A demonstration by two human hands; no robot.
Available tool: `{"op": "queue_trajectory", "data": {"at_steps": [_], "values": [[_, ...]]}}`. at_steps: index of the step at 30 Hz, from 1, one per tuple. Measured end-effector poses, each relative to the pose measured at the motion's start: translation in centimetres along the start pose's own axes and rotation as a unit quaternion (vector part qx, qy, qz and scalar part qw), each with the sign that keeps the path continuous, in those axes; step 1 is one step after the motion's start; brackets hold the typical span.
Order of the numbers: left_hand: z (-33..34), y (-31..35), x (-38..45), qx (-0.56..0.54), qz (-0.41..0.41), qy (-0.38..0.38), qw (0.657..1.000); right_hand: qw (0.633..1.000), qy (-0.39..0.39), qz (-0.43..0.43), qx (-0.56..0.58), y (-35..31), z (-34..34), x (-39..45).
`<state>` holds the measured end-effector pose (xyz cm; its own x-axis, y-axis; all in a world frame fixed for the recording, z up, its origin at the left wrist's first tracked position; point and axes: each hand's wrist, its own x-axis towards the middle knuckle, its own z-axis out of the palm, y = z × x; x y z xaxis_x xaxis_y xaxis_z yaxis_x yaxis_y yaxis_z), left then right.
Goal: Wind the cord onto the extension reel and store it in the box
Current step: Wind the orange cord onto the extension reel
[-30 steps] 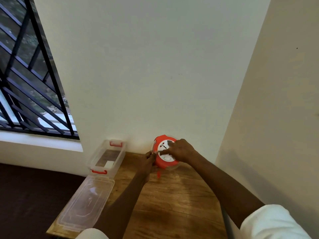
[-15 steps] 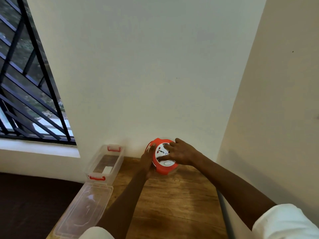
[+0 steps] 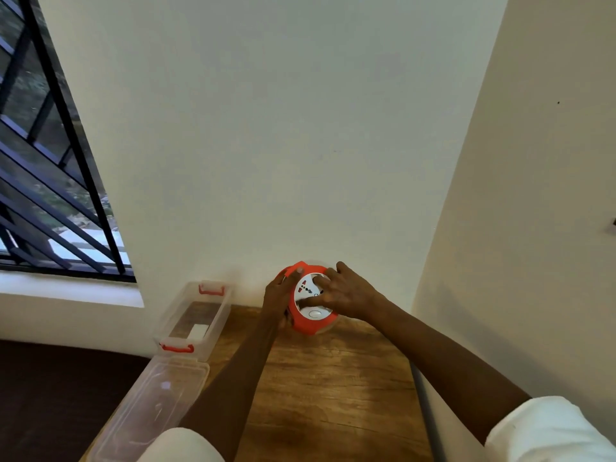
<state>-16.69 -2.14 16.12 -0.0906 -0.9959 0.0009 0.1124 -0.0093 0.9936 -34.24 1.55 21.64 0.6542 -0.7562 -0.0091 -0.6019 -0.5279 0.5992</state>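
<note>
I count one round orange extension reel with a white socket face (image 3: pixel 311 303), tilted up near the back edge of the wooden surface (image 3: pixel 333 378), close to the white wall (image 3: pixel 266 128). Two hands on it. My left hand (image 3: pixel 278 295) wraps the reel's left rim, thumb hooked over the top orange edge, so it grasps the reel. My right hand (image 3: pixel 346 293) lies over the white face with fingers (image 3: pixel 321 280) curled onto it and the thumb pressed across the lower part; it grasps the reel too. No loose cord visible; I cannot tell how much is wound.

One clear rectangular plastic box (image 3: pixel 195 316), open, sits at the surface's left back corner, well left of the reel and not touching it. It has two red latches, one at each end: far one (image 3: pixel 211 289), near one (image 3: pixel 176 347). One small white rectangular item (image 3: pixel 197 331) lies inside the box. One clear plastic lid (image 3: pixel 153 401) lies flat just in front of the box along the left edge.

Two white sleeves at the bottom: left (image 3: pixel 181 445), right (image 3: pixel 546 431). One window with black metal bars (image 3: pixel 50 161) at left.
</note>
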Motion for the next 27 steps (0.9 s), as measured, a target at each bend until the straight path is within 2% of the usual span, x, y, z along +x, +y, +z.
{"op": "queue_trajectory", "data": {"at_steps": [2, 6, 10, 14, 15, 16, 17, 19, 20, 21, 22, 24, 25, 27], "values": [[0.2, 0.0, 0.2, -0.021, -0.004, 0.002, 1.0, 0.999, 0.017, 0.039, 0.021, -0.2, 0.3, 0.1], [1.5, -0.1, -0.4, -0.145, -0.03, 0.045, 0.988, 0.969, 0.017, 0.202, 0.142, -0.4, 0.2, 1.1], [3.0, 0.2, -1.2, -0.182, -0.018, 0.091, 0.979, 0.894, 0.027, 0.339, 0.293, -1.6, -0.4, 1.9], [3.0, -0.4, -2.0, -0.17, -0.017, 0.094, 0.981, 0.784, 0.036, 0.452, 0.424, -3.6, -0.3, 2.8], [3.0, -0.7, -2.0, -0.173, -0.012, 0.094, 0.98, 0.738, 0.04, 0.485, 0.467, -4.0, -0.2, 2.9], [3.2, -0.9, -2.1, -0.169, -0.005, 0.099, 0.981, 0.676, 0.044, 0.517, 0.523, -4.2, -0.1, 3.0], [3.3, -0.8, -2.3, -0.155, -0.001, 0.106, 0.982, 0.593, 0.055, 0.543, 0.592, -4.3, 0.1, 3.1], [3.5, -0.9, -2.5, -0.112, 0.007, 0.11, 0.988, 0.392, 0.084, 0.556, 0.728, -4.6, 0.5, 3.2], [3.5, -1.1, -2.6, -0.095, 0.012, 0.106, 0.99, 0.318, 0.09, 0.551, 0.766, -5.0, 0.7, 3.1], [3.3, -1.2, -2.6, -0.084, 0.015, 0.103, 0.991, 0.281, 0.091, 0.547, 0.783, -5.2, 1.0, 3.1], [3.1, -1.3, -2.5, -0.075, 0.016, 0.101, 0.992, 0.271, 0.089, 0.544, 0.789, -5.5, 1.2, 3.1], [2.6, -1.4, -2.2, -0.049, 0.009, 0.101, 0.994, 0.29, 0.087, 0.535, 0.789, -5.9, 1.3, 3.2], [2.3, -1.5, -2.0, -0.045, 0.003, 0.101, 0.994, 0.312, 0.085, 0.531, 0.783, -5.8, 1.3, 3.2], [1.6, -1.2, -2.1, -0.067, -0.009, 0.101, 0.993, 0.381, 0.079, 0.524, 0.757, -5.5, 1.6, 2.8]]}}
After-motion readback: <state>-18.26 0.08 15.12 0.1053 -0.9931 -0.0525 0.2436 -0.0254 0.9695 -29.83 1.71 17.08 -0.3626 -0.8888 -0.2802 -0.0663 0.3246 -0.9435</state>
